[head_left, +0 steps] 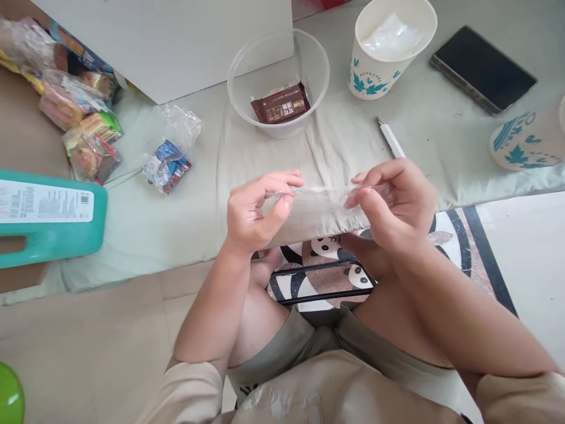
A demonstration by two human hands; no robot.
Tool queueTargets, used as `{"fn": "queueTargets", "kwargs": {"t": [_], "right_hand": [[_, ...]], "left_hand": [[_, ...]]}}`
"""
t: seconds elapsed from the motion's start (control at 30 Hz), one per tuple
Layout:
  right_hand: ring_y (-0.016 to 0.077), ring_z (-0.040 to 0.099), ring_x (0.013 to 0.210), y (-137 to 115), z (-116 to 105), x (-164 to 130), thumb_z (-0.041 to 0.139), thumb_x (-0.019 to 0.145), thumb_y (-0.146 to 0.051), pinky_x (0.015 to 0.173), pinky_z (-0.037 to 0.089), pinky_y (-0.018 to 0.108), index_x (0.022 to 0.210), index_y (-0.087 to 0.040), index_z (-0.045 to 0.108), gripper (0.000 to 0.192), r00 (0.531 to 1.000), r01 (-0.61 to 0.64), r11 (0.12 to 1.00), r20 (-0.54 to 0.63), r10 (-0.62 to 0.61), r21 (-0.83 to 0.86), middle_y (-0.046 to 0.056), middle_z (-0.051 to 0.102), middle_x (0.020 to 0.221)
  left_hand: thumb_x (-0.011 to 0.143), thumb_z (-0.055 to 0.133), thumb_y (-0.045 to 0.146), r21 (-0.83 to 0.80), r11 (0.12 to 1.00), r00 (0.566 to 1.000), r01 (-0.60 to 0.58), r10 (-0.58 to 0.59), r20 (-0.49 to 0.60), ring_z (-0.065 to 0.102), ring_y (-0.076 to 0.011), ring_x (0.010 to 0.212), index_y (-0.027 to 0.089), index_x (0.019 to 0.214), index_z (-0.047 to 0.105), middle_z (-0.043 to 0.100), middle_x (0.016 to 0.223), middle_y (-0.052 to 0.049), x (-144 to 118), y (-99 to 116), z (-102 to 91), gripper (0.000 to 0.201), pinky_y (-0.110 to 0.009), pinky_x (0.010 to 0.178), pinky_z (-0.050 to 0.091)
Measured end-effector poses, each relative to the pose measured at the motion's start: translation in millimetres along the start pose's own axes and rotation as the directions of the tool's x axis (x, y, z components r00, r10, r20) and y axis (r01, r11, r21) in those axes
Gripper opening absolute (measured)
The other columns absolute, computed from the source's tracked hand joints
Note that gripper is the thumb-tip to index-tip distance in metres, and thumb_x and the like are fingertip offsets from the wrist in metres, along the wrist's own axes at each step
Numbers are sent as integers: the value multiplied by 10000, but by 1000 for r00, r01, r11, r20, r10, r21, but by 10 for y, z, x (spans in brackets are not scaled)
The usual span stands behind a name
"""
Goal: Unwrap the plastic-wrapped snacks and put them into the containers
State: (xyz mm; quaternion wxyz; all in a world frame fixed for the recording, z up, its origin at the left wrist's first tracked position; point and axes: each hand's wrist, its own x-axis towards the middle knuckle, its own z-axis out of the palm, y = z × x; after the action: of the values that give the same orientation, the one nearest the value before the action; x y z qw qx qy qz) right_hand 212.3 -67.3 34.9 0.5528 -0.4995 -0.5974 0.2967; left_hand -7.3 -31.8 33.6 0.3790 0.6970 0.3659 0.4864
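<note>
My left hand [256, 209] and my right hand [392, 203] pinch the two ends of a clear plastic wrapper [324, 200], stretched between them above the front edge of a pale grey cloth pad [176, 218]. What the wrapper holds, if anything, I cannot tell. Behind the hands stands a clear plastic bowl [247, 76] with a brown snack packet [280, 105] lying in it. A white paper cup with teal leaf print [375, 76] holding crumpled clear plastic [391, 36] stands right of the bowl.
A black phone [483, 68] and a second teal-print cup [525, 141] lie at the right; a white pen [391, 138] is near my right hand. Wrapped snacks [79, 112], a loose clear bag [170, 156] and a teal jug [48, 218] sit left. A white box [176, 41] stands behind.
</note>
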Motion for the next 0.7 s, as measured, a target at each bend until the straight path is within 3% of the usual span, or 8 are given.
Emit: {"fn": "queueTargets", "kwargs": {"t": [0.07,0.17,0.23,0.3,0.4,0.5,0.6,0.7], "right_hand": [[153,644,634,22,39,4,695,936,-445,687,569,351,993,-287,588,199,987,-160,975,3,162,157,-36,608,698],[168,685,709,102,95,33,800,818,-558,689,587,338,1132,-309,577,459,930,-366,849,114,350,381,-40,640,747],[174,695,741,147,115,48,821,777,-577,693,595,343,1127,-295,605,499,855,-519,733,267,445,440,-20,679,814],[153,671,696,159,126,54,825,783,-521,647,571,314,1023,-252,648,401,748,-660,640,422,512,393,-6,688,816],[96,578,571,125,156,54,843,765,-360,531,473,244,803,-204,620,275,638,-763,578,488,596,290,-23,630,687],[67,520,529,92,204,58,821,761,-288,502,425,217,754,-197,593,246,647,-761,566,425,633,317,-50,570,617],[58,496,502,102,235,75,788,786,-285,471,389,205,758,-199,583,224,672,-741,583,358,649,333,-61,558,585],[62,444,414,123,223,104,764,811,-287,397,300,204,755,-220,538,243,696,-718,643,299,653,266,-86,518,494]], "left_hand": [[966,646,453,-113,970,975,213,-219,-37,749,-167,756,229,881,693,758,849,-22,-5,11,56,244,-297,669,616],[925,682,498,-266,850,864,455,-493,-99,727,-148,629,228,895,645,733,774,2,52,-20,133,274,-221,475,513],[905,701,470,-331,785,795,524,-590,-142,720,-142,601,226,860,615,707,724,15,116,-57,158,263,-204,438,474],[887,716,440,-379,745,751,550,-639,-167,721,-138,605,221,828,598,698,704,18,167,-95,147,256,-200,450,478],[826,772,436,-460,673,719,580,-688,-99,744,-148,672,213,854,615,724,737,7,191,-137,77,275,-218,560,563],[757,814,475,-530,523,676,668,-724,138,774,-190,783,190,959,668,770,851,-34,167,-145,-3,378,-287,710,636],[673,871,405,-483,409,599,774,-721,349,771,-212,781,172,1024,693,789,929,-69,146,-142,-38,457,-306,678,632],[645,877,270,-403,433,569,806,-752,332,711,-149,635,164,940,680,775,862,-56,153,-161,-44,371,-227,518,533]]}}
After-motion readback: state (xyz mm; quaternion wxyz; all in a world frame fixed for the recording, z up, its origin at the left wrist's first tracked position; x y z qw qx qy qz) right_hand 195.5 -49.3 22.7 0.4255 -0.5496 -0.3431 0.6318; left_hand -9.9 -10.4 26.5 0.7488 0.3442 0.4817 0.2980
